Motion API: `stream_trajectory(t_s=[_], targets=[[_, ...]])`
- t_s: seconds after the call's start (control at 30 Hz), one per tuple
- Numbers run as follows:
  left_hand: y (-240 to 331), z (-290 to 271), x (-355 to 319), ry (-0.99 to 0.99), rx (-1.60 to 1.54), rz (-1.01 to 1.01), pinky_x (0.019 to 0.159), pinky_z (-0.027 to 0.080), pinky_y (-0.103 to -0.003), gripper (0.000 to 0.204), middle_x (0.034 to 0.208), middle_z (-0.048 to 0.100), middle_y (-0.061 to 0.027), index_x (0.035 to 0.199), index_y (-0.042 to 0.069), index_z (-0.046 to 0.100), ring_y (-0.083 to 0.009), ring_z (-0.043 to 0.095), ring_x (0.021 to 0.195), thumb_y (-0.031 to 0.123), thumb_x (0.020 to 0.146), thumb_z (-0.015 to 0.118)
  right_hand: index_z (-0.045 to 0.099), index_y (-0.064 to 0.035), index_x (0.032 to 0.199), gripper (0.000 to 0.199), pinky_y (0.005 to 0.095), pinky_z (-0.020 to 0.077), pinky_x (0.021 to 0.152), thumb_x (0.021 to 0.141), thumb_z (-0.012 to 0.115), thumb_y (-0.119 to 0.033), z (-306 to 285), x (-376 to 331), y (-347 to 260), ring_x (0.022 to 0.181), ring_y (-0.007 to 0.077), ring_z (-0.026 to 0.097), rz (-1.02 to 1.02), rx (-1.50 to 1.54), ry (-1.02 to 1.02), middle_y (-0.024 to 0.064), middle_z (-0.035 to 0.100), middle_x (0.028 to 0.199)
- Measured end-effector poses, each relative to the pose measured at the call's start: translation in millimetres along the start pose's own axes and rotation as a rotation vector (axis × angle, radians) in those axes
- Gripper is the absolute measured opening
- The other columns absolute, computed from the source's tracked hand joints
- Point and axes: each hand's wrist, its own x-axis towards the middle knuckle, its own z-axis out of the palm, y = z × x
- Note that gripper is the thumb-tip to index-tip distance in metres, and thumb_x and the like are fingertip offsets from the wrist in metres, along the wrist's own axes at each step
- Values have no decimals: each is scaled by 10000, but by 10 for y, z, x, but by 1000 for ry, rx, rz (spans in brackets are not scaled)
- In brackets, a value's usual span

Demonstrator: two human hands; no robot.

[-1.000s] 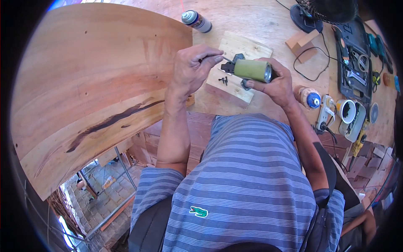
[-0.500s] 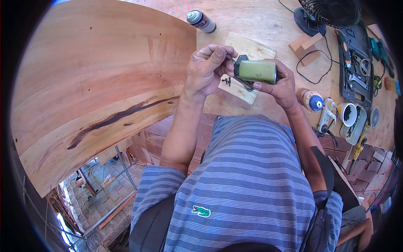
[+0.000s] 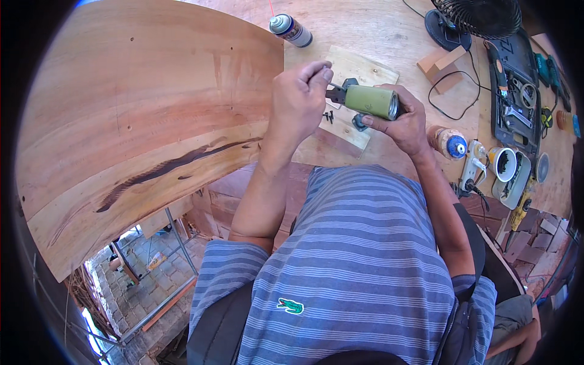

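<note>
My right hand [image 3: 406,118] is wrapped round a green metal cylinder [image 3: 368,101] that lies sideways over the table, its open end turned to the right. Dark metal brackets [image 3: 335,95] stick out at its left end and beneath it. My left hand [image 3: 300,91] is closed, thumb and forefinger pinched on a thin metal rod [image 3: 335,86] that reaches the bracket end; most of the rod is hidden. Below the cylinder, several small black screws [image 3: 328,116] lie on a pale wooden board [image 3: 360,66].
A large curved wooden panel [image 3: 152,115] fills the left. A spray can [image 3: 291,30] stands at the back. To the right are wood blocks [image 3: 442,66], a black fan [image 3: 477,18], an open tool case [image 3: 514,91], a blue-capped bottle [image 3: 449,143], a power strip [image 3: 471,167] and a white cup [image 3: 504,164].
The left hand has turned over and risen slightly, its fingers now curled in. The cylinder has tilted, its right end lower and showing more of the opening.
</note>
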Motion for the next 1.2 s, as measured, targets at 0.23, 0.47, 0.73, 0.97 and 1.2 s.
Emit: stream_trajectory(t_s=[0.23, 0.47, 0.73, 0.97, 1.2], targets=[[-28, -62, 17, -126, 174, 335, 729, 575, -358, 188, 1012, 734, -161, 1113, -15, 752, -275, 726, 900, 47, 947, 690, 684, -23, 1212, 573, 293, 561, 900, 715, 961, -92, -4, -41, 168, 1000, 114, 671, 56, -20, 31, 60, 741, 1080], [-66, 40, -60, -34, 193, -82, 672, 587, -272, 267, 987, 740, -110, 1148, -35, 747, -139, 701, 773, 182, 994, 725, 680, -21, 1220, 586, 294, 550, 922, 714, 965, -101, 26, -41, 198, 1031, 123, 671, 50, 7, 29, 59, 738, 1104], [-16, 29, -7, 93, -143, -284, 574, 544, -237, 363, 787, 709, -97, 944, -83, 704, -101, 655, 646, 269, 945, 792, 675, -9, 1223, 604, 299, 549, 942, 708, 973, -114, 119, -21, 237, 1067, 139, 677, -48, 33, 65, 80, 736, 1161], [-1, 0, 36, 26, -181, -347, 562, 539, -249, 341, 746, 702, -97, 892, -71, 706, -109, 657, 617, 259, 945, 778, 680, -18, 1197, 575, 289, 556, 917, 717, 975, -135, 143, 37, 262, 1019, 120, 672, -101, -38, 77, 56, 735, 1102], [-24, 17, 75, -56, 50, -53, 718, 571, -261, 180, 903, 746, -76, 1128, -35, 741, -125, 689, 772, 15, 1021, 605, 680, -20, 1196, 557, 270, 553, 860, 726, 964, -111, 31, 75, 336, 966, 98, 658, -25, 139, 88, 24, 723, 1054]])
